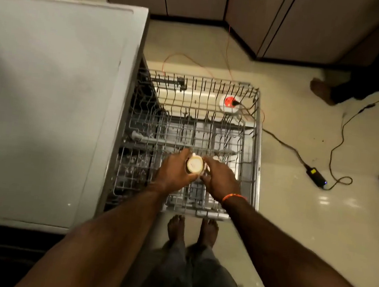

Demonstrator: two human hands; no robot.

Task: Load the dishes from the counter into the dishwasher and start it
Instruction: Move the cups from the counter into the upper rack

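A small cream cup (194, 165) is upside down over the pulled-out wire dishwasher rack (253, 151), its round base facing up. My left hand (172, 172) grips the cup from the left side. My right hand (219, 180) touches it from the right, fingers curved against its wall; an orange band circles that wrist. A second pale item (216, 158) peeks out just behind my right fingers, too hidden to identify. The rest of the rack holds no dishes that I can see.
The grey dishwasher top (44, 100) fills the left. On the floor lie a white socket block with a red light (230, 103), black cables, an adapter (316, 177) and cloth at the right edge. Another person's foot (321, 89) is at the back right. My bare feet stand before the rack.
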